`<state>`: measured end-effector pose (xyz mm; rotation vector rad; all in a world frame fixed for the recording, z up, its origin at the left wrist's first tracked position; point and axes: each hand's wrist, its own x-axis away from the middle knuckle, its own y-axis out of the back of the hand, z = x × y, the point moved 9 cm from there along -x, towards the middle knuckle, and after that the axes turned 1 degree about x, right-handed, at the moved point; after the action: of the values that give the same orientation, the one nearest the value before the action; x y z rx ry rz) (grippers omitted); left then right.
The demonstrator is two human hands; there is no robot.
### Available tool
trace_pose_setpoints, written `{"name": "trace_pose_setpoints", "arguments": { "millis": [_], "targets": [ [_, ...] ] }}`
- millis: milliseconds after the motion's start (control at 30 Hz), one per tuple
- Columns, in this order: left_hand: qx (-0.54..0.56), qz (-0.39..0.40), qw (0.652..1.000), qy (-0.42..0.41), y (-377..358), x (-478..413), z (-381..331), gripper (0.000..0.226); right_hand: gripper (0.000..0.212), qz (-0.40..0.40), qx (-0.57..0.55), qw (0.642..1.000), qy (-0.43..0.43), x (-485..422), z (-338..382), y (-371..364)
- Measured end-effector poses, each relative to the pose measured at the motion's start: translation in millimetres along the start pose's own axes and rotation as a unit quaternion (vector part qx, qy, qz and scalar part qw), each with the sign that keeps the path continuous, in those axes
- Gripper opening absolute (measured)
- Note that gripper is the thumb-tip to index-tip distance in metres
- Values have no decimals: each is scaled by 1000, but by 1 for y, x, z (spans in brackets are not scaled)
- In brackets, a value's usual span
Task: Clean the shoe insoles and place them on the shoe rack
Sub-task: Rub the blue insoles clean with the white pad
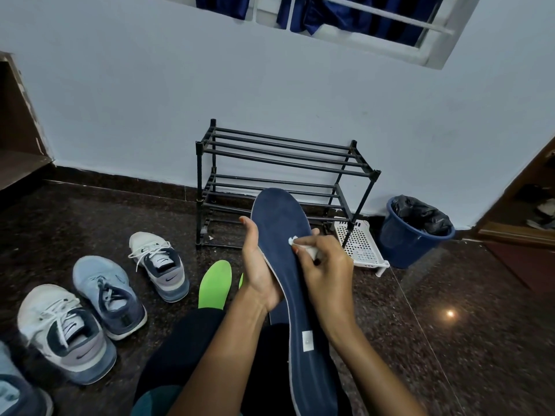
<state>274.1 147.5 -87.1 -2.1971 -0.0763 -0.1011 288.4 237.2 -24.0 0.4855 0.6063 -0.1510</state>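
Note:
A long navy blue insole [282, 223] stands nearly upright in front of me, its toe end up. My left hand [258, 265] holds it from the left side and behind, fingers curled round its edge. My right hand [324, 274] pinches a small white cloth or wipe [303, 246] and presses it on the insole's blue face. A green insole [214, 285] lies on the dark floor behind my left hand, and the edge of a second green one shows beside it. The black shoe rack [282, 163] stands against the wall with bare shelves.
Several sneakers [108, 292] sit on the floor at the left. A white perforated basket [362, 244] lies by the rack's right foot, and a blue bin [414, 232] with a black liner stands to its right. A wooden door frame [522, 211] is at far right.

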Motion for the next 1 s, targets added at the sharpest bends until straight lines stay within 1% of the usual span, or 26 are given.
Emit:
{"name": "trace_pose_setpoints", "arguments": {
  "millis": [100,167,267,367,433,600,700,800,933,1000],
  "targets": [
    [2,1,1000,-9,2,-1,-2,90,14,32,-8,999,5,7,4,-5],
    [-1,1,1000,-1,0,0,-1,90,13,27,0,1000,2,4,1,-3],
    [-4,-13,1000,13,1,0,3,92,12,-3,17,1000,-13,-9,-7,6],
    [-2,-23,1000,9,3,0,1,94,11,-10,6,999,-34,-13,-12,9],
    [3,-23,1000,10,3,0,1,94,11,-4,-6,999,-33,-9,-9,7],
    [3,-4,1000,1,2,-1,0,94,15,43,-33,998,-17,7,2,-4],
    [-4,-2,1000,13,0,0,3,92,15,34,-17,999,-11,4,1,-2],
    [3,-13,1000,21,-1,2,3,95,13,21,-3,1000,-18,-6,-4,2],
    [2,-15,1000,20,-1,3,2,95,12,13,-16,999,-44,-9,-6,5],
    [10,-10,1000,14,-3,2,1,94,14,23,-31,998,-55,-2,-6,3]
  ]
}}
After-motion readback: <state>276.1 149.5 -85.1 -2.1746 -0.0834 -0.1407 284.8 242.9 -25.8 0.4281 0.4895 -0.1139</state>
